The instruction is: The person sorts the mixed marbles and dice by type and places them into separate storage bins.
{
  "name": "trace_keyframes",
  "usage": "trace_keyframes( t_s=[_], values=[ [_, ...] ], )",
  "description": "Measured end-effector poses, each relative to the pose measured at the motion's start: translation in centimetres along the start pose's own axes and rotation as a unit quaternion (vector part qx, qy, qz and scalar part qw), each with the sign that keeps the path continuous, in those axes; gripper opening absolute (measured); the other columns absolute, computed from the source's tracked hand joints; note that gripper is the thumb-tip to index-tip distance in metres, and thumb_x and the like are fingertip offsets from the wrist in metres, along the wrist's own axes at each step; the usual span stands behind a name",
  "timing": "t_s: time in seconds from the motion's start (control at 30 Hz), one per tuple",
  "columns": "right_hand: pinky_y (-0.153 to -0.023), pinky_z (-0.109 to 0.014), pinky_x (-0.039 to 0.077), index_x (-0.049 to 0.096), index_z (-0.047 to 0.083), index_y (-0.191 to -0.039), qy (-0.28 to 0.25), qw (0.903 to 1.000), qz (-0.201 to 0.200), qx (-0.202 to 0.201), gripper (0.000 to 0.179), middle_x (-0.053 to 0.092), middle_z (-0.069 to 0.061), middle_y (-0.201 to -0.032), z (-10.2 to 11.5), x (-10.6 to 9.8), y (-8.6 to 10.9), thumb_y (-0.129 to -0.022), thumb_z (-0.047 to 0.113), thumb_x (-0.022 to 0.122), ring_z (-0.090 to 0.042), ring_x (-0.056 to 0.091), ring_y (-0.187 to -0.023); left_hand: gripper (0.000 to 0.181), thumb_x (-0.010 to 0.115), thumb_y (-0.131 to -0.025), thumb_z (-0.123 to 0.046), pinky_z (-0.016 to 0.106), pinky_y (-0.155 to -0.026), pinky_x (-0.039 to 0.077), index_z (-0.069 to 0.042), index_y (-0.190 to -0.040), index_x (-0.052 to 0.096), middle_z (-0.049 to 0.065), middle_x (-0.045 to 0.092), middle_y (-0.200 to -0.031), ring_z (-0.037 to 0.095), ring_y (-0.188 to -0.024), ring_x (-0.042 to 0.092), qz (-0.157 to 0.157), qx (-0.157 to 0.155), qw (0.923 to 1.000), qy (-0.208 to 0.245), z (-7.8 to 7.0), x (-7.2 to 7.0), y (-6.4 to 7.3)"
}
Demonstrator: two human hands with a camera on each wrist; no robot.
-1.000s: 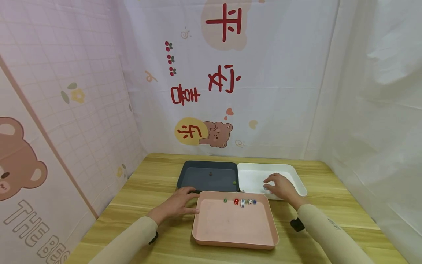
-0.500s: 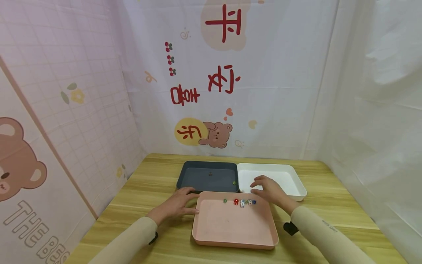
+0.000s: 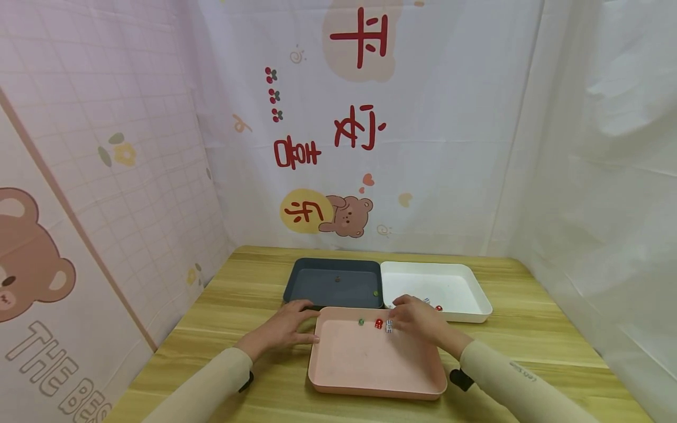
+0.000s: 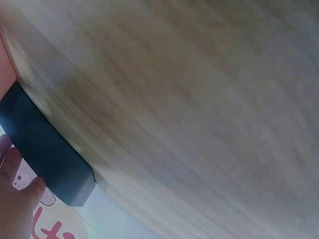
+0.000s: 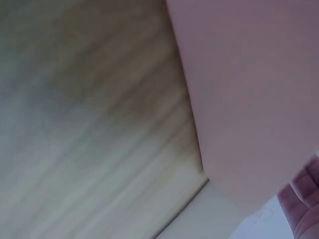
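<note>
A pink tray [image 3: 370, 367] holds a small green marble-like piece [image 3: 361, 322], a red die [image 3: 378, 324] and white dice [image 3: 389, 326] along its far side. My right hand [image 3: 420, 322] reaches over the tray's far right corner, fingertips right beside the white dice. The hand covers the pieces beneath it, and I cannot tell whether it pinches one. On the left, my left hand [image 3: 282, 329] has its fingers spread against the tray's left rim, holding no piece. The right wrist view catches only the fingers [image 5: 301, 199] at its edge.
Behind the pink tray stand a dark grey tray [image 3: 317, 288] with a green piece [image 3: 376, 293] and a brownish one [image 3: 337, 279], and a white tray [image 3: 455, 285]. Inside the white tray lie a red die [image 3: 439, 308] and a white die [image 3: 427, 300]. Fabric walls enclose the wooden table [image 3: 254, 282].
My right hand has moved left and toward me, from the white tray to the pink tray's dice. The white tray's red die has come into view. My left hand stays put.
</note>
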State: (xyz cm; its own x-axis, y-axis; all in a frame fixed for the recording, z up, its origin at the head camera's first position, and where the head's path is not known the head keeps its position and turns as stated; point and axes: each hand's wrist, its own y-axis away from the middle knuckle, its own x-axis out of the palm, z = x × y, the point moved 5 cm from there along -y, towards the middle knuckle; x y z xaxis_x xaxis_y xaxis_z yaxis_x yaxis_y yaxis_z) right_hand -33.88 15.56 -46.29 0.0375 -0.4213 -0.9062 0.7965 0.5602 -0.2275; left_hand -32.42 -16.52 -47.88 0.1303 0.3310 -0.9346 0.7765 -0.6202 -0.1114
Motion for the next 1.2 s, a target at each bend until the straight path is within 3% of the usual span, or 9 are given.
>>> trace_keyframes(
  t_s=[0.17,0.3,0.53,0.73,0.9,1.2],
  values=[
    [-0.084,-0.044,0.054,0.078,0.009,-0.100,0.054,0.9981,-0.003,-0.028,0.019,0.065,-0.012,-0.112,0.7,0.7,0.1,-0.085,0.021,0.079,-0.028,0.063,-0.100,0.067,0.065,-0.091,-0.054,0.059,-0.110,0.029,-0.011,-0.141,0.056,0.021,0.041,-0.148,0.040,-0.138,0.035,-0.002,0.001,1.0000,-0.001,0.0,0.0,0.0],
    [-0.081,-0.043,0.054,0.078,0.011,-0.096,0.090,0.9954,-0.015,-0.031,0.016,0.065,-0.011,-0.113,1.0,1.0,0.3,-0.082,0.019,0.082,-0.029,0.061,-0.102,0.068,0.064,-0.091,-0.056,0.059,-0.110,0.029,-0.010,-0.141,0.056,0.021,0.041,-0.148,0.040,-0.138,0.035,-0.002,0.002,1.0000,-0.002,0.0,0.0,0.0],
    [-0.094,-0.053,0.048,0.079,0.011,-0.091,0.125,0.9901,-0.044,-0.044,0.016,0.065,-0.019,-0.118,1.1,1.4,0.5,-0.078,0.017,0.085,-0.039,0.058,-0.112,0.069,0.063,-0.091,-0.057,0.059,-0.110,0.030,-0.010,-0.141,0.055,0.021,0.041,-0.148,0.040,-0.138,0.035,-0.004,0.005,1.0000,-0.002,-0.1,0.0,0.1],
    [-0.097,-0.053,0.046,0.080,0.014,-0.090,0.161,0.9847,-0.031,-0.060,0.012,0.069,-0.013,-0.113,0.6,2.1,0.4,-0.079,0.016,0.084,-0.038,0.057,-0.114,0.069,0.063,-0.091,-0.057,0.060,-0.110,0.029,-0.011,-0.142,0.055,0.021,0.040,-0.148,0.040,-0.139,0.035,-0.003,0.004,1.0000,-0.001,0.0,0.0,0.1],
    [-0.095,-0.054,0.046,0.080,0.016,-0.091,0.173,0.9815,-0.032,-0.076,0.012,0.070,-0.011,-0.111,0.7,2.2,0.3,-0.079,0.019,0.084,-0.037,0.058,-0.113,0.069,0.062,-0.091,-0.059,0.060,-0.110,0.029,-0.011,-0.142,0.055,0.020,0.040,-0.149,0.040,-0.139,0.034,-0.004,0.003,1.0000,-0.001,0.0,0.0,0.1],
    [-0.093,-0.055,0.046,0.081,0.016,-0.091,0.170,0.9826,-0.035,-0.065,0.014,0.070,-0.011,-0.111,0.8,2.4,0.1,-0.079,0.020,0.084,-0.037,0.057,-0.115,0.070,0.063,-0.091,-0.058,0.060,-0.110,0.028,-0.011,-0.142,0.055,0.020,0.040,-0.149,0.040,-0.139,0.034,-0.001,-0.003,1.0000,0.004,0.1,0.0,0.0]
  ],
)
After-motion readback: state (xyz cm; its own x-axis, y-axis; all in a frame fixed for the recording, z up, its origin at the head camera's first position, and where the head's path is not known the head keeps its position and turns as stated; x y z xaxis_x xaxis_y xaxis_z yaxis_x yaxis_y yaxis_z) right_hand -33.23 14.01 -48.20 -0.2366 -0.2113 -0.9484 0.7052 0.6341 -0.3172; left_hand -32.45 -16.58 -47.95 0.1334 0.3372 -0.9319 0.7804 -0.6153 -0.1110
